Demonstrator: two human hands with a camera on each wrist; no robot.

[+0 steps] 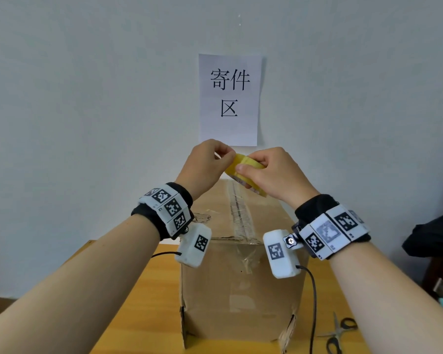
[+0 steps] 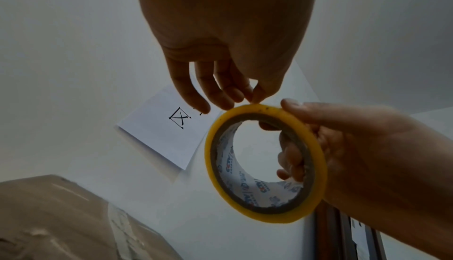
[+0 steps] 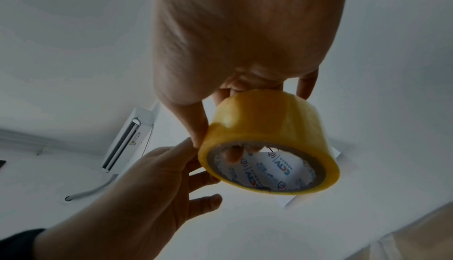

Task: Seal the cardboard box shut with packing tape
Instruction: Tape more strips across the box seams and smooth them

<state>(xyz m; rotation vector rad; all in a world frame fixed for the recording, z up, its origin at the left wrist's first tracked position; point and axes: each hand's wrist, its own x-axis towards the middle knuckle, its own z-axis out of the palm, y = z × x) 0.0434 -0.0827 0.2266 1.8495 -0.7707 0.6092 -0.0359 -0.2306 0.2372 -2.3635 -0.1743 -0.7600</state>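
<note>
Against a pale grey wall hangs a white paper sign point(image 1: 229, 99) with large black characters, and below it a wooden table point(image 1: 149, 300) carries the cardboard box point(image 1: 241, 282), standing lengthwise away from the person. Its top flaps are down and meet along a centre seam that already bears old, wrinkled clear tape point(image 1: 241, 215), with a scrap running over the near edge; no fresh strip is laid yet, so I judge the sealing itself has not started. Both hands are raised above the far end of the box, most likely so that a freed end can go straight down onto the seam. The right hand point(image 1: 271, 175) grips the yellowish tape roll point(image 1: 243, 172), fingers hooked through the core and thumb pressed on the outer rim, which should steady the roll against the pull of peeling. The left hand point(image 1: 207, 164) meets the roll at its top edge; in the left wrist view its thumb and forefinger tips point(image 2: 255, 97) are pressed together right on the rim, pinching or picking at what I take to be the loose end of the tape, though I cannot see the end itself. The other left fingers hang loosely curved, out of the way. Scissors point(image 1: 339, 332) lie on the table near the box's right front corner, within reach for cutting the strip. Dark cloth and clutter point(image 1: 435, 238) sit off to the right.
</note>
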